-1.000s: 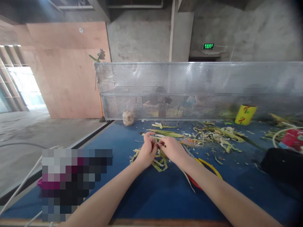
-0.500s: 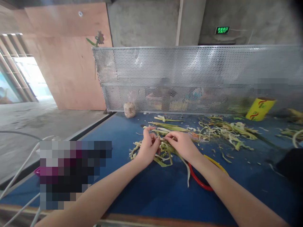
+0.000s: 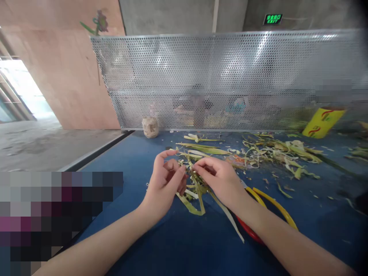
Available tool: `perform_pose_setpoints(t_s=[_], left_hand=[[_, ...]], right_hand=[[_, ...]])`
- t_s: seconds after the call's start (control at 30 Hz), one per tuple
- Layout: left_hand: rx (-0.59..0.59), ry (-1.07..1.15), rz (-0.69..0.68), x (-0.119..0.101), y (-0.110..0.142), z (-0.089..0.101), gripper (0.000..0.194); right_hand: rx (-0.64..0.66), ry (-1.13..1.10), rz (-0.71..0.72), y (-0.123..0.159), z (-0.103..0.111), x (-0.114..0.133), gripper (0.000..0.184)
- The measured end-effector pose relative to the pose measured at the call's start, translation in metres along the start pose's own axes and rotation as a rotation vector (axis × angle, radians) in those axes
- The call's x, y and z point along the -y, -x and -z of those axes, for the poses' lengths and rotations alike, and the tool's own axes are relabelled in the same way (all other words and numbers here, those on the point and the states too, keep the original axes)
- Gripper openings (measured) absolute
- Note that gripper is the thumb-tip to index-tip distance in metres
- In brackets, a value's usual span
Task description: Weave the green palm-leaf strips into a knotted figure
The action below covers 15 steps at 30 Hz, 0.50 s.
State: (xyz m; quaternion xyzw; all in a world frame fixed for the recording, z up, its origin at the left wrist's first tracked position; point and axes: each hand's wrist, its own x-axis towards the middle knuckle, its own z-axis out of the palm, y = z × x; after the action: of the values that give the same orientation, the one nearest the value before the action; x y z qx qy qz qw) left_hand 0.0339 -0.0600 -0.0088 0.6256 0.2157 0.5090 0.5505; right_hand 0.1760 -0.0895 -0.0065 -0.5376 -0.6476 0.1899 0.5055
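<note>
At frame centre, the right hand [image 3: 221, 177] pinches plant strips [image 3: 198, 188], presumably to steady them, beside the left hand [image 3: 163, 182], fingers parted.

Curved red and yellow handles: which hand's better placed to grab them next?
Right hand, probably: the curved red and yellow handles lie by its forearm, though it pinches pale-green plant strips. The left hand is farther.

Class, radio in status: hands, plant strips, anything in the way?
Right hand pinching plant strips; left hand alongside, grip unclear. Strips tangled over blue tabletop. Possible snag: yellow handle partly hidden by right forearm.
</note>
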Motion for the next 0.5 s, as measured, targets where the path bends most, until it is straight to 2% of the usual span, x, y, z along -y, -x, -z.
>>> perform_pose_setpoints(t_s=[0.17,0.33,0.5], left_hand=[[0.079,0.034,-0.084,-0.005,0.008,0.0,0.025],[0.13,0.056,-0.242,-0.007,0.012,0.005,0.024],[0.141,-0.179,-0.416,-0.011,0.015,0.008,0.046]], right_hand=[[-0.12,0.013,0.077,0.011,-0.001,0.012,0.012],[-0.172,0.048,0.14,0.016,-0.001,0.018,0.01],[-0.181,0.024,0.151,0.017,-0.001,0.02,0.01]])
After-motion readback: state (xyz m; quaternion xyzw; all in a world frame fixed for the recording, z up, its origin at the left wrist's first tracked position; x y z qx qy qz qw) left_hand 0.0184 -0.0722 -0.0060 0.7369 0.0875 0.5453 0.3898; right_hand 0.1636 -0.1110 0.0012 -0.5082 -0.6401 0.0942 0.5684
